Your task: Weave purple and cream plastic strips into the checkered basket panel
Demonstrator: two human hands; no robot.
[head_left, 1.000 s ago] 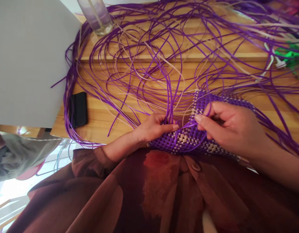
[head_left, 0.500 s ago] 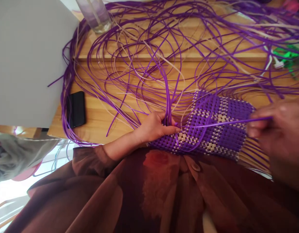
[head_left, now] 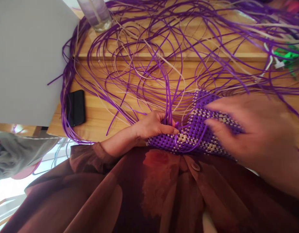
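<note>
A purple-and-cream woven piece lies at the table's front edge, with loose strands fanning from its far side. My left hand is closed on its left part, thumb on top, and several upright purple strands pass by the fingers. One purple strand makes a loose loop across the weave. My right hand, blurred by motion, hovers above the right part of the piece. Its thumb and index finger are apart with nothing visible between them, and it hides much of the weave's right end.
Long purple and cream strands spread over the wooden table and its raised back step. A black phone lies at the left, a clear bottle stands behind. A white cable plug and green item lie right.
My right hand has let go of the taut purple strand and moved left over the weave, its fingers now apart. My left hand stays in place on the woven piece.
</note>
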